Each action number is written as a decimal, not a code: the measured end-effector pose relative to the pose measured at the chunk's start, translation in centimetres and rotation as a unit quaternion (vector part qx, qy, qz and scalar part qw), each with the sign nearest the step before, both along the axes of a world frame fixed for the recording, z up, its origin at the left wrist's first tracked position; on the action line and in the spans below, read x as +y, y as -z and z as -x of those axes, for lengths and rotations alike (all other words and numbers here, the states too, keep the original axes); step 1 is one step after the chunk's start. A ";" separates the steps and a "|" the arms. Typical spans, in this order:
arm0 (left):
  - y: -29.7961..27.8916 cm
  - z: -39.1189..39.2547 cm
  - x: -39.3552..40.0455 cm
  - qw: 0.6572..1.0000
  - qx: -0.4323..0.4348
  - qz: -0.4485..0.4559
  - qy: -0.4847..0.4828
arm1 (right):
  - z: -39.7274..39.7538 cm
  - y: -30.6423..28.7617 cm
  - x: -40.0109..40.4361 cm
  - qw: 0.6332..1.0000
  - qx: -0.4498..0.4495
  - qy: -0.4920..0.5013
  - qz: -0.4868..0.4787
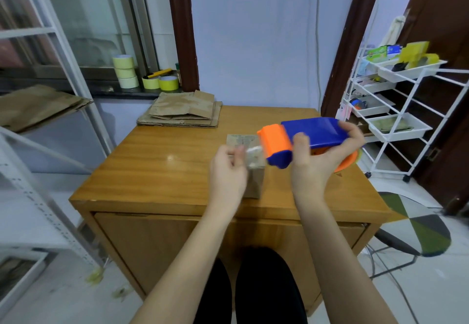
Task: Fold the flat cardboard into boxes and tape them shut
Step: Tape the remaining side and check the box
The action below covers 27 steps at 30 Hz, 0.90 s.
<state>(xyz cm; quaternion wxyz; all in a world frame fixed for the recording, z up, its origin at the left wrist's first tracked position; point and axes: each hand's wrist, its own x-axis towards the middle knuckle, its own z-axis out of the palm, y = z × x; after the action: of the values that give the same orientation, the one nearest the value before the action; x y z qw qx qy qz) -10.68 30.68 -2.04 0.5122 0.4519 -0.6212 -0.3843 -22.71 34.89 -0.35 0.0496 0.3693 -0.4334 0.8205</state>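
A small folded cardboard box (253, 179) stands on the wooden table (162, 171), partly hidden behind my hands. My right hand (319, 163) grips a blue and orange tape dispenser (307, 138) just above and to the right of the box. My left hand (228, 168) pinches the clear tape end (253, 152) drawn out from the dispenser, over the box top. A stack of flat cardboard (182, 113) lies at the table's back left corner.
Yellow tape rolls (125, 71) sit on the window ledge behind the table. A white wire cart (396, 120) with trays stands at the right. A metal shelf (45, 110) holding more cardboard is at the left. A patterned stool (416, 224) stands by the table's right side.
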 end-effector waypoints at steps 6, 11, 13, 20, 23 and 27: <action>-0.2 -4.6 -1.2 0.998 -0.046 -0.030 0.019 | 3.3 -0.4 1.0 0.990 0.138 0.024 -0.031; -0.9 -5.0 -2.3 0.994 -0.090 -0.025 0.062 | 3.3 1.2 1.0 0.988 0.140 0.016 -0.056; -0.7 -5.0 -2.6 0.990 -0.124 -0.011 0.065 | 3.3 1.8 1.0 0.988 0.139 0.012 -0.071; -0.1 -4.7 -3.4 0.980 -0.195 0.018 0.032 | 3.3 2.4 0.9 0.991 0.097 0.029 -0.090; 0.1 -4.7 -3.6 0.979 -0.203 0.014 0.027 | 3.3 2.4 0.8 0.994 0.064 0.031 -0.085; 0.2 -5.5 -4.1 0.979 -0.202 0.015 0.019 | 3.6 3.1 0.9 0.993 0.051 0.040 -0.096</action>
<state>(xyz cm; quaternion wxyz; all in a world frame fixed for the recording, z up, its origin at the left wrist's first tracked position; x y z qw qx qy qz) -5.18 26.61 -2.25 0.3758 0.5004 -0.7261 -0.2849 -26.29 35.82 -3.43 0.0682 0.3960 -0.5217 0.7526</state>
